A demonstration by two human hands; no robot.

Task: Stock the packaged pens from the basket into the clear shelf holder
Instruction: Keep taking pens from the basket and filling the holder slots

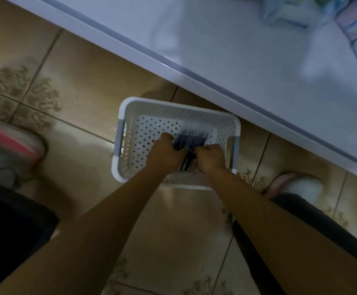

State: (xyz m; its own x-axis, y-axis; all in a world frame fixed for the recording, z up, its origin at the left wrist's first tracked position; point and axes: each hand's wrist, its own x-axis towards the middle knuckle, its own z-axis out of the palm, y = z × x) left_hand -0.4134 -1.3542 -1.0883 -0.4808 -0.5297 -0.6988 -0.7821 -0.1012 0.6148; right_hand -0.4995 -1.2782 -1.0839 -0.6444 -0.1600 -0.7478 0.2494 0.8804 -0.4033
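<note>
The left hand (164,150) and right hand (212,156) curl their fingers round one bundle of packaged pens (192,137), gripping it from either side. The dark, blurred pens are low inside the white perforated basket (124,112). The basket stands on the tiled floor (84,81), just beside the white shelf (258,64).
</note>
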